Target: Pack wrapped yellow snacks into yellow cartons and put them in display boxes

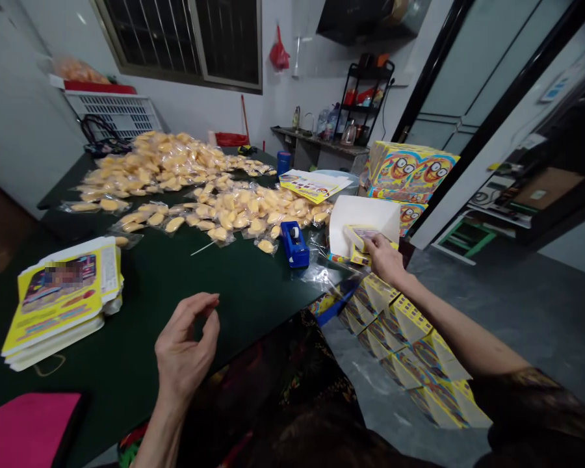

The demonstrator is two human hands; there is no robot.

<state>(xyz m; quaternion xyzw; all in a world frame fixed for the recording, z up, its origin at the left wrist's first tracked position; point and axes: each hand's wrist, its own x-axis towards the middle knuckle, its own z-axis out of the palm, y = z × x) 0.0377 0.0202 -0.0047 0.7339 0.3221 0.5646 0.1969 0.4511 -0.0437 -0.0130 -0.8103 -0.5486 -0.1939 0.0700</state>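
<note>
My left hand [188, 341] hovers over the dark green table [141, 286], thumb and fingers curled with a gap between them and nothing held. At the right, my right hand [386, 260] pinches a small yellow printed box [359, 242] at the opening of a white-lined display box [344, 218]. A blue tape dispenser [295, 245] stands left of that box. Behind it lies a broad heap of yellow pieces in clear wrappers [253, 208]. Flat yellow printed cartons [61, 292] are stacked at the left.
Rows of yellow boxes [409, 351] sit low at the right, beside my lap. Printed display boxes [404, 172] are stacked behind the open one. Yellow sheets [314, 185] lie near the heap, and a pink item [26, 429] is at the front left.
</note>
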